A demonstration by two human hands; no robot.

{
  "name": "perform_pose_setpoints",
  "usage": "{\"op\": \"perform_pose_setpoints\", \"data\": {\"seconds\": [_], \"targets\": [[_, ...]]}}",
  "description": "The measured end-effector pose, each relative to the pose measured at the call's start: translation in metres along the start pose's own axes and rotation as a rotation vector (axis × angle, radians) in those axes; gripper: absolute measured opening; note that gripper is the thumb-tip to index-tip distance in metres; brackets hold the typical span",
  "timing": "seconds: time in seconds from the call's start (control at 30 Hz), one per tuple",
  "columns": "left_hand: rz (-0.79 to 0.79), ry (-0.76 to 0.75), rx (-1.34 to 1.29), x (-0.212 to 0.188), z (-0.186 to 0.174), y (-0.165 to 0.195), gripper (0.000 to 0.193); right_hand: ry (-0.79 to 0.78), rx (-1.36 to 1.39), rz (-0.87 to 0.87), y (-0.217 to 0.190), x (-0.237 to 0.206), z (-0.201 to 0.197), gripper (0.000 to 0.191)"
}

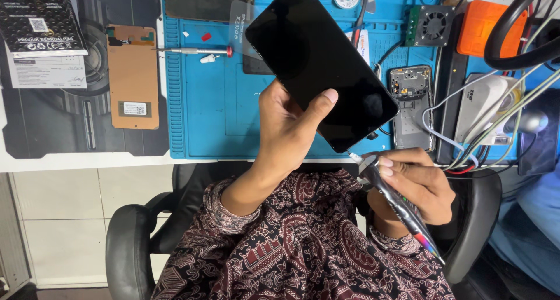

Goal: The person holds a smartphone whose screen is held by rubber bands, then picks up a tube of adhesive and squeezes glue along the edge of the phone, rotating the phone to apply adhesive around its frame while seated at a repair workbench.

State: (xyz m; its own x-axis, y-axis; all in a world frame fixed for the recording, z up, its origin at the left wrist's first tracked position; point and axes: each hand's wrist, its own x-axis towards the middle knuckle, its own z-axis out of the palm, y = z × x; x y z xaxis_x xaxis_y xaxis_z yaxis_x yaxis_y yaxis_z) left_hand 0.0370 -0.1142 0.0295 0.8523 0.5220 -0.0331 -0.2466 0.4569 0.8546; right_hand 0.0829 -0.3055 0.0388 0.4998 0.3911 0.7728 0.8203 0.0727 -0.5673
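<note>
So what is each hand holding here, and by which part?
The left hand grips the black phone screen by its lower edge, thumb on the glass. The right hand holds a pen-like tool near its tip.

A black rectangular phone screen [319,63], dark and glossy, sits tilted at the centre, gripped by the left hand [286,133]. At ten o'clock on the tabletop [70,163] lies a black box [36,17] with a white label [44,71] (print-covered). Beside it, at nine o'clock, a tan panel [133,78] carries a small white sticker [135,108].
</note>
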Motion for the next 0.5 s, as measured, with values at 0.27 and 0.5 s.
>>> {"op": "perform_pose_setpoints", "data": {"seconds": [0.27,0.5], "targets": [[0.006,-0.014,0.001,0.0005,0.0003,0.0024,0.013,0.025,0.002,-0.009,0.0032,-0.0018,-0.0028,0.026],[0.007,-0.017,0.036,-0.0001,-0.0004,0.0018,0.012,0.021,0.025,-0.002,0.0029,-0.0041,-0.0044,0.03]]}}
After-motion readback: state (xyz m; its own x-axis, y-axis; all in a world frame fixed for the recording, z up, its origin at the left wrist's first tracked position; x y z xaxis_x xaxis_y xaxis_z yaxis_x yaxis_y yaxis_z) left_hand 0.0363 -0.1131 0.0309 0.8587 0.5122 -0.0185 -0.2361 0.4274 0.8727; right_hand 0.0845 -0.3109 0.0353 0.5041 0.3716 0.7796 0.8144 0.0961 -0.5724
